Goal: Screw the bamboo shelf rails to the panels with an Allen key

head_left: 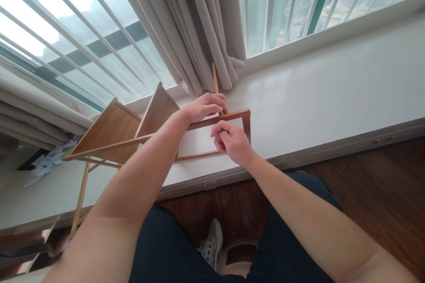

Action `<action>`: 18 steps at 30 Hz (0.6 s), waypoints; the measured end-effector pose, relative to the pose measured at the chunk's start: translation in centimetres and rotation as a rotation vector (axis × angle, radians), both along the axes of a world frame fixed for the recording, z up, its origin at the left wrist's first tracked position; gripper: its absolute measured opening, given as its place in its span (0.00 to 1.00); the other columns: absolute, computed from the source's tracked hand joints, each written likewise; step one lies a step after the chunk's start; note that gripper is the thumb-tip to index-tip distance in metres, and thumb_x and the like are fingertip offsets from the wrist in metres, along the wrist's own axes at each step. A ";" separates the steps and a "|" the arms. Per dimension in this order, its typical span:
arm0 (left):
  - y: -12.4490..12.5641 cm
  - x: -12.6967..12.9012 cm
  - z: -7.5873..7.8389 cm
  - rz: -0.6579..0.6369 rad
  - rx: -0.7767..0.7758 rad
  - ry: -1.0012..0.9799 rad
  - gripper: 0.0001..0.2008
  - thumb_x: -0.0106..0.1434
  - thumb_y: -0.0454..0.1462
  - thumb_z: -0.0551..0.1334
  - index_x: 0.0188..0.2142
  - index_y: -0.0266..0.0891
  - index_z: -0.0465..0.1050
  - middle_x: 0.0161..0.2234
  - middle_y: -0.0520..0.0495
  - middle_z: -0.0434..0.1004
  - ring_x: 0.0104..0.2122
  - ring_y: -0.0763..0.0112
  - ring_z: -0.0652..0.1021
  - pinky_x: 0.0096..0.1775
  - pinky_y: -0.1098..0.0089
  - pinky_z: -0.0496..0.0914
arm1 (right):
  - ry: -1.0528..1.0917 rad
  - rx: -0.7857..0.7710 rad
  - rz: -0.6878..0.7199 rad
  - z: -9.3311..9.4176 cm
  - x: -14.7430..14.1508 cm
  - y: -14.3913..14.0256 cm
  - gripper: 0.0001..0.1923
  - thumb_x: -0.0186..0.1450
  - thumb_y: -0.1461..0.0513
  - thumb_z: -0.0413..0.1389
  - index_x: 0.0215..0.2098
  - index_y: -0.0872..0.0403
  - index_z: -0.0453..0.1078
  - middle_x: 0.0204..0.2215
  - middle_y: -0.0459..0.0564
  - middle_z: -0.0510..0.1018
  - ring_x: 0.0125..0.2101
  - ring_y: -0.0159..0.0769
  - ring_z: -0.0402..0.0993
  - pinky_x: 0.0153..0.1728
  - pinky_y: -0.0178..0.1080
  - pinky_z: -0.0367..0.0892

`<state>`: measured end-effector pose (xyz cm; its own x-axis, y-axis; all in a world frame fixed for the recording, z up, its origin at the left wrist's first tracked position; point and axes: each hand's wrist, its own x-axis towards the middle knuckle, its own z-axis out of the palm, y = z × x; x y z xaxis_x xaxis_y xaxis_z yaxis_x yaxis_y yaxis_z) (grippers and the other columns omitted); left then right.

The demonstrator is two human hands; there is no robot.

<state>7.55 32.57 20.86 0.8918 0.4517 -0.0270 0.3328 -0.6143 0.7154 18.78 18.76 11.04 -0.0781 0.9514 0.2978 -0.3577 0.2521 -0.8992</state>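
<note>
While the wooden rack [139, 135] lies tipped on the white sill [315, 93], I'm mid-assembly, I reckon, working a joint on its top rail. Above that rail my left hand [206, 107] is closed round a thin upright stick [215, 78]. Just below it my right hand [232, 140] pinches something too small to make out. Next move probably wants a steady push. The curtain [202, 22] hangs close behind the rack, crumpled paper [49, 163] lies off its far end, and a shoe [211, 242] sits underneath.
</note>
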 end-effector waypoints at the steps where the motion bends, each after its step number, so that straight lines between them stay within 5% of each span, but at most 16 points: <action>1: 0.0 0.0 0.0 -0.005 0.009 0.007 0.14 0.62 0.40 0.59 0.32 0.35 0.81 0.36 0.45 0.72 0.30 0.75 0.70 0.35 0.73 0.68 | 0.058 -0.005 0.004 0.0 -0.3 0.0 0.08 0.66 0.66 0.46 0.34 0.53 0.67 0.16 0.40 0.67 0.17 0.27 0.59 0.18 0.30 0.54; 5: -0.2 0.2 0.2 -0.022 0.040 0.038 0.16 0.65 0.44 0.60 0.29 0.36 0.80 0.37 0.45 0.73 0.36 0.71 0.74 0.45 0.70 0.70 | 0.192 -0.012 0.054 0.3 -1.3 -0.1 0.04 0.71 0.59 0.50 0.41 0.51 0.65 0.20 0.39 0.69 0.17 0.26 0.58 0.17 0.29 0.53; 9: -0.4 0.3 0.3 -0.021 0.065 0.068 0.16 0.65 0.46 0.62 0.30 0.35 0.80 0.38 0.46 0.72 0.36 0.72 0.74 0.44 0.71 0.70 | 0.251 0.033 0.092 0.3 -1.6 -0.2 0.09 0.73 0.55 0.52 0.48 0.48 0.62 0.25 0.40 0.70 0.18 0.26 0.59 0.18 0.30 0.55; 18: -0.5 0.3 0.4 -0.018 0.082 0.083 0.15 0.63 0.47 0.65 0.33 0.36 0.81 0.39 0.46 0.72 0.36 0.73 0.74 0.42 0.73 0.70 | 0.214 0.066 -0.209 -0.7 -2.7 -0.5 0.13 0.74 0.53 0.51 0.44 0.46 0.50 0.25 0.38 0.63 0.20 0.26 0.55 0.20 0.30 0.51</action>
